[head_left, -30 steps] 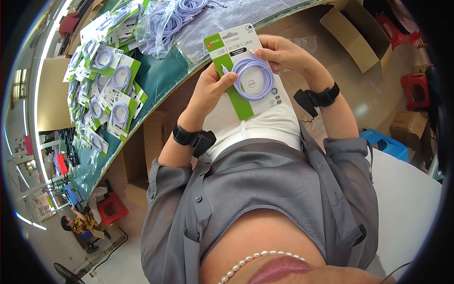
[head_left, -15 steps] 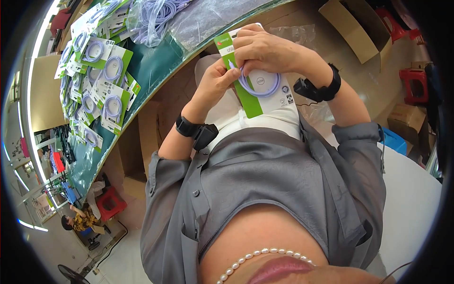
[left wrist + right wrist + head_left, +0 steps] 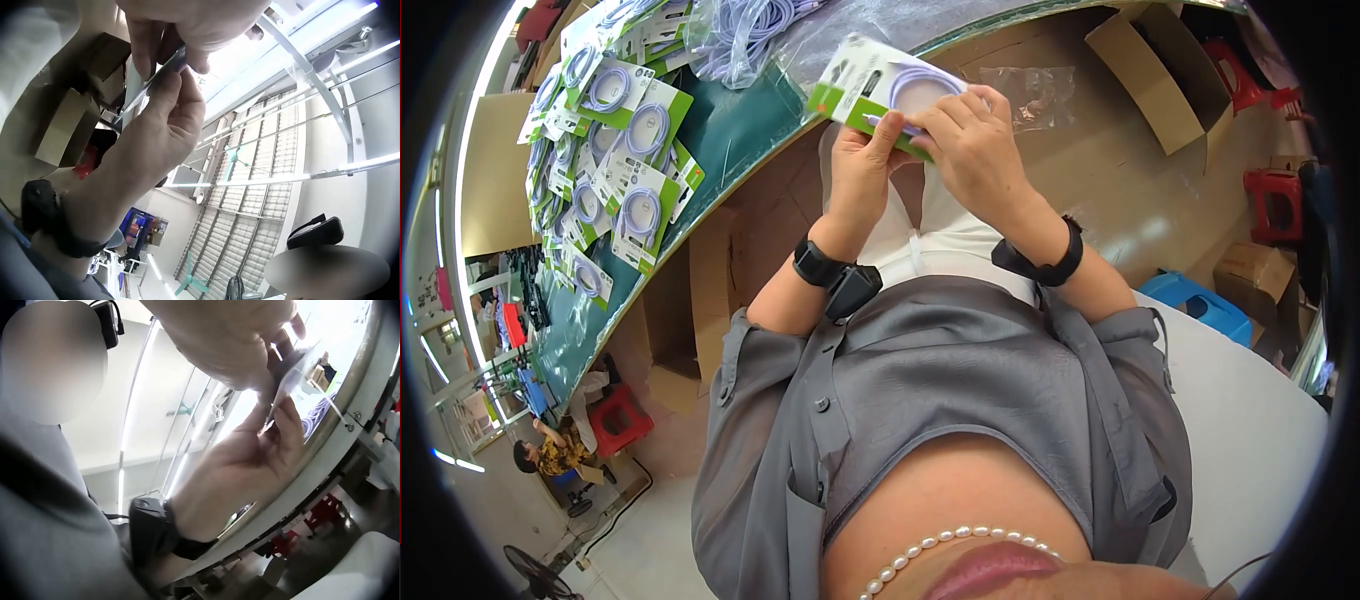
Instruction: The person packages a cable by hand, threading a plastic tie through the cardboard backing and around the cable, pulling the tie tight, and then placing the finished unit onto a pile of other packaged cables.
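Observation:
A white and green packaging card (image 3: pixel 840 98) is held tilted over the lap, near the bench edge. On its face lies a coiled lilac USB-C cable (image 3: pixel 913 76). My left hand (image 3: pixel 860 178) pinches the card's near edge, thumb on the front beside a cable plug. My right hand (image 3: pixel 980 158) grips the card and coil from the right, curled fingers over the lower part of the loop and hiding it. In the left wrist view the card (image 3: pixel 149 86) shows edge-on between both hands; the right wrist view has its pale side (image 3: pixel 289 380) at the fingertips.
Many carded lilac cables (image 3: pixel 640 210) lie heaped on the green bench (image 3: pixel 735 135) at left. Behind them is a clear bag of loose cables (image 3: pixel 750 35). An open carton (image 3: pixel 1145 85), red stools (image 3: pixel 1278 205) and a blue stool (image 3: pixel 1195 300) stand on the right.
The card has turned and tilted away, rising toward the bench edge. My right hand moved from across the card's top down to the coil's lower right; my left keeps its hold.

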Tool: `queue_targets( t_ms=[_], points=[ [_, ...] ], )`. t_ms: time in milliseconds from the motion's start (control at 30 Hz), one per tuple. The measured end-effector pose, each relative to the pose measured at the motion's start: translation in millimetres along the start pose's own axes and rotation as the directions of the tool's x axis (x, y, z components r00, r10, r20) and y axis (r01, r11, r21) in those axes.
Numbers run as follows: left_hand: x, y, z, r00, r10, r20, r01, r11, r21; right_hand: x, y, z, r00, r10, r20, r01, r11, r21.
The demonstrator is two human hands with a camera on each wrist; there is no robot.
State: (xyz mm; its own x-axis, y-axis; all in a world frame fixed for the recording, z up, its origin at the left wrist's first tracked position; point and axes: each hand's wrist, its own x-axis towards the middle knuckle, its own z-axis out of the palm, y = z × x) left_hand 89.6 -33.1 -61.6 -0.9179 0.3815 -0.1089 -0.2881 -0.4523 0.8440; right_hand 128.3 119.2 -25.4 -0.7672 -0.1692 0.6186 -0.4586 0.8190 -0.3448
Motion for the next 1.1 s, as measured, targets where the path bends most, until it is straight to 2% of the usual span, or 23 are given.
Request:
queue_targets(
  t_ms=[67,167,333,400,433,533,567,600,633,667,733,767,800,867,1033,1100],
  points=[
    [-3,4,2,1.000,-0.016,0.013,0.016,1.000,0.005,-2,5,0,1.000,-0.015,0.008,0.015,1.000,-0.012],
    [-10,24,4,0.986,-0.122,0.114,0.127,0.991,-0.034,-1,9,-3,0.999,-0.050,0.022,0.050,0.998,-0.032],
    [-6,19,-2,0.987,-0.099,0.127,0.102,0.995,-0.017,2,10,-9,0.993,-0.113,0.018,0.113,0.993,0.033],
    [-9,16,-6,0.995,-0.090,0.052,0.091,0.996,-0.011,8,15,-9,0.993,-0.114,0.024,0.110,0.985,0.135],
    [-10,17,-7,0.996,-0.087,0.012,0.087,0.996,-0.007,16,22,-11,0.992,-0.123,0.017,0.120,0.985,0.121],
    [-8,32,-16,0.997,-0.071,0.012,0.070,0.997,0.013,48,62,-13,0.998,0.067,-0.016,-0.057,0.932,0.357],
    [-10,34,-17,0.998,-0.070,0.002,0.070,0.997,0.022,57,84,-8,0.998,0.062,-0.014,-0.053,0.935,0.350],
    [-11,34,-17,0.998,-0.064,0.007,0.064,0.998,0.015,68,112,4,0.965,0.260,0.042,-0.255,0.881,0.399],
    [-12,35,-17,0.998,-0.057,-0.011,0.057,0.998,0.016,79,138,14,0.891,0.443,0.105,-0.441,0.785,0.436],
    [-13,37,-17,0.998,-0.049,-0.029,0.049,0.999,0.018,91,159,22,0.894,0.436,0.102,-0.434,0.791,0.432],
    [-13,39,-19,0.998,-0.034,-0.045,0.034,0.999,0.017,115,191,36,0.950,0.303,0.077,-0.313,0.924,0.222],
    [-14,40,-19,0.998,-0.047,-0.051,0.048,0.999,0.018,125,200,42,0.951,0.298,0.076,-0.308,0.926,0.217],
    [-14,40,-20,0.997,-0.061,-0.056,0.062,0.998,0.019,136,205,48,0.943,0.329,0.056,-0.332,0.942,0.042],
    [-13,39,-21,0.996,-0.072,-0.059,0.073,0.997,0.015,151,210,60,0.926,0.378,0.001,-0.360,0.882,-0.303],
    [-8,36,-27,0.994,-0.098,-0.054,0.098,0.995,-0.005,162,207,84,0.957,0.288,-0.023,-0.273,0.875,-0.401],
    [-6,35,-29,0.992,-0.118,-0.043,0.116,0.993,-0.032,157,213,84,0.980,0.187,0.070,-0.155,0.933,-0.326]
  ],
)
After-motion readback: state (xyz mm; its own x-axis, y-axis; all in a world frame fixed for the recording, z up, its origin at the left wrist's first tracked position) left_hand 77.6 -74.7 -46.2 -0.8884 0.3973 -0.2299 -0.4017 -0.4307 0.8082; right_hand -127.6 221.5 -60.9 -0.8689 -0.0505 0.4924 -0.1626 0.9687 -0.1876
